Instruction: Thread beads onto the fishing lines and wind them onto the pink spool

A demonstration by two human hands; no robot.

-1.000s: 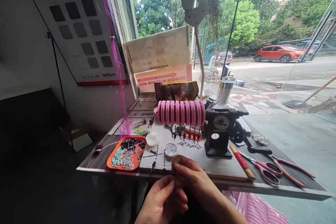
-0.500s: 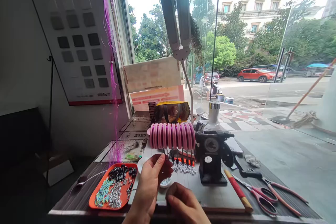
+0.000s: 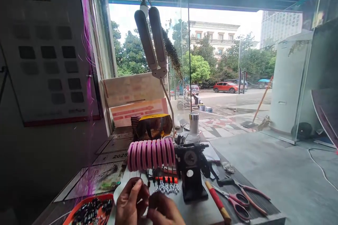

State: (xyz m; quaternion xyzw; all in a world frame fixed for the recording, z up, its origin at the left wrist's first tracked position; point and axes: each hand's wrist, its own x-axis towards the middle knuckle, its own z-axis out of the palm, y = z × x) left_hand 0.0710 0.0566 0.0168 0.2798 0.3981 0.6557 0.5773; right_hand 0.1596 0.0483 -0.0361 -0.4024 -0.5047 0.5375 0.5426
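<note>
Both hands show at the bottom edge, close together over the white work board (image 3: 195, 214). My left hand (image 3: 130, 202) has its fingers curled, the forefinger raised toward the row of pink spools (image 3: 151, 154). My right hand (image 3: 165, 211) is closed in a pinch beside it; what the fingers hold is too small to make out. A heap of pale beads (image 3: 167, 188) lies just beyond the fingers, under small black weights hanging from the spools. An orange tray (image 3: 88, 212) of dark beads sits left of my left hand.
A black hand-crank machine (image 3: 191, 172) stands right of the spools. Red-handled scissors (image 3: 237, 205), pliers (image 3: 248, 195) and a red-and-wood stick (image 3: 218, 202) lie on the right. A lamp arm (image 3: 151, 42) rises behind. Purple strands (image 3: 87, 59) hang at the left by the window.
The camera has tilted upward, so the table has dropped low in view. My left hand went from the table's front edge up toward the spools; my right hand followed beside it.
</note>
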